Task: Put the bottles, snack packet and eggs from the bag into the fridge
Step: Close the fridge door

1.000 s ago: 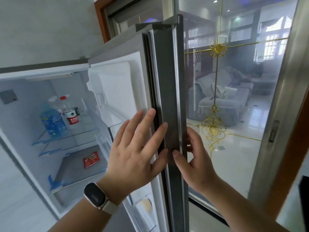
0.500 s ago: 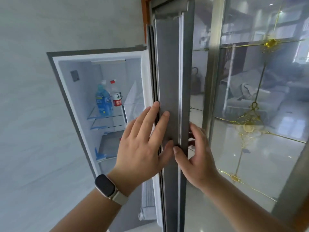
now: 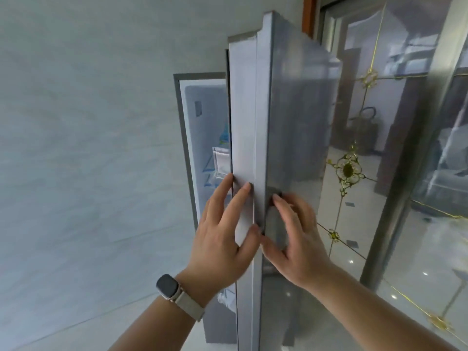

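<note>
The fridge door [image 3: 286,138] has swung nearly closed, hiding the bottles; the right hand [image 3: 295,239] now presses its outer face.

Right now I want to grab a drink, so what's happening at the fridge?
A person has both hands on the fridge door: the left hand lies flat on its inner edge, the right hand on its outer face. The door stands only narrowly ajar, and through the gap a shelf and a sliver of blue bottle show inside. Neither hand carries anything.
</note>
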A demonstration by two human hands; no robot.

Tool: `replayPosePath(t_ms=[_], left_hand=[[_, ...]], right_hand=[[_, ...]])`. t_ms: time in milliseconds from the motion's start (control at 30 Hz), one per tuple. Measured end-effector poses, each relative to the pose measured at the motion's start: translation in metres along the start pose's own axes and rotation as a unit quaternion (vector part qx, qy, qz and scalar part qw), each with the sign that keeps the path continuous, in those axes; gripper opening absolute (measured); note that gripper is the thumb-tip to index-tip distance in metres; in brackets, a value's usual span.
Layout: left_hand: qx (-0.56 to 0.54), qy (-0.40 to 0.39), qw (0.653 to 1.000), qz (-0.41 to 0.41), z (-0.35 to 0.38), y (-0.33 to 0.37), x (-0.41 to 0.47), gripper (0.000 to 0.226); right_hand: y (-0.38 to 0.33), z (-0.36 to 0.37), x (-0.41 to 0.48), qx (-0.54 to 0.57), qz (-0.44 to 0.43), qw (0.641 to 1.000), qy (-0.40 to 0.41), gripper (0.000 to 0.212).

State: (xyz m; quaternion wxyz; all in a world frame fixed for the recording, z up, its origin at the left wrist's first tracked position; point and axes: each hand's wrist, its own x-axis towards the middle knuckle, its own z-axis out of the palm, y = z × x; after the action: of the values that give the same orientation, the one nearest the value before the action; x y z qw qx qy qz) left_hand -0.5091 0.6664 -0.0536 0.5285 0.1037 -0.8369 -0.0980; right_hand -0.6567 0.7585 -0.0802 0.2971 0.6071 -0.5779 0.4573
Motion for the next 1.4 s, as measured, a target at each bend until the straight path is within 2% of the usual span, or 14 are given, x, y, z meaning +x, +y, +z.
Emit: replayPosePath(t_ms=[100, 233, 333, 433, 633, 833, 1000, 1400], left_hand=[[0.012, 0.009, 1.0, -0.004, -0.007, -0.023, 0.002, 0.063], [0.055, 0.005, 0.998, -0.033, -0.012, -0.052, 0.006, 0.077], [0.07, 0.028, 0.995, -0.066, -0.01, -0.076, 0.008, 0.076], [0.052, 0.065, 0.99, -0.114, -0.003, -0.1, 0.013, 0.077], [-0.011, 0.114, 0.971, -0.209, 0.01, -0.142, 0.029, 0.092], [-0.032, 0.137, 0.949, -0.282, 0.024, -0.186, 0.055, 0.09], [-0.071, 0.122, 0.941, -0.307, 0.031, -0.218, 0.077, 0.09], [-0.106, 0.109, 0.933, -0.327, 0.057, -0.301, 0.112, 0.094]], right_hand=[[0.007, 0.027, 0.015, -0.011, -0.032, 0.999, -0.017, 0.063], [0.021, 0.061, 0.036, -0.057, -0.088, 0.993, -0.059, 0.07], [0.035, 0.082, 0.055, -0.089, -0.126, 0.985, -0.073, 0.071], [0.051, 0.102, 0.072, -0.11, -0.15, 0.98, -0.066, 0.067], [0.087, 0.145, 0.098, -0.104, -0.168, 0.979, -0.05, 0.059], [0.111, 0.183, 0.118, -0.088, -0.185, 0.977, -0.059, 0.053], [0.124, 0.209, 0.135, -0.094, -0.181, 0.975, -0.088, 0.051], [0.163, 0.262, 0.163, -0.151, -0.21, 0.963, -0.08, 0.046]])
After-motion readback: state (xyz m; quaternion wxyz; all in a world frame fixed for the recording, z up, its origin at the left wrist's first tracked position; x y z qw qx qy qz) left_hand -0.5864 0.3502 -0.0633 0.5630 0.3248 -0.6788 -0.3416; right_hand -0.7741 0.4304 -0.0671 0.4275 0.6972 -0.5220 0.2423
